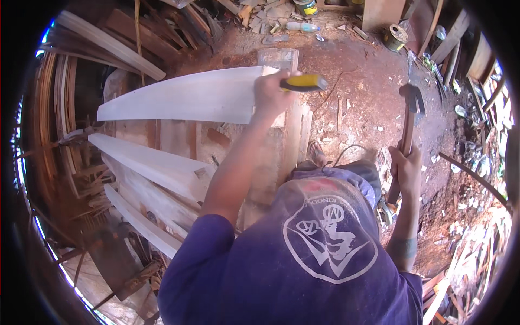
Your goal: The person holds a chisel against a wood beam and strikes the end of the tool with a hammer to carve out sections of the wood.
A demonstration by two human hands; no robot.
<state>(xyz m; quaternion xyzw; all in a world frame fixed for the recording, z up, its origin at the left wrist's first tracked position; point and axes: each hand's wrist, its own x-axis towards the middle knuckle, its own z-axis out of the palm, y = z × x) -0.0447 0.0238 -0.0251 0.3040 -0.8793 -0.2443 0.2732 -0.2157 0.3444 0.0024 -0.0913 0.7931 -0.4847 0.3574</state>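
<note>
My left hand (268, 96) is closed around a chisel with a yellow and black handle (303, 83). Its metal-capped butt points right, and its blade is hidden by my hand. The fist rests at the right end of a long, pale wooden plank (184, 97) that narrows toward the left. Out to the right, my right hand (406, 162) grips the wooden handle of a hammer (407, 127). The dark hammer head is uppermost, well apart from the chisel.
More pale planks (154, 162) lie nearer me on the left, across a wooden bench (292, 141). Stacked timber (65, 103) fills the left side. Wood scraps, a plastic bottle (303, 26) and a spool-like can (396, 37) sit on the dirt floor (357, 81).
</note>
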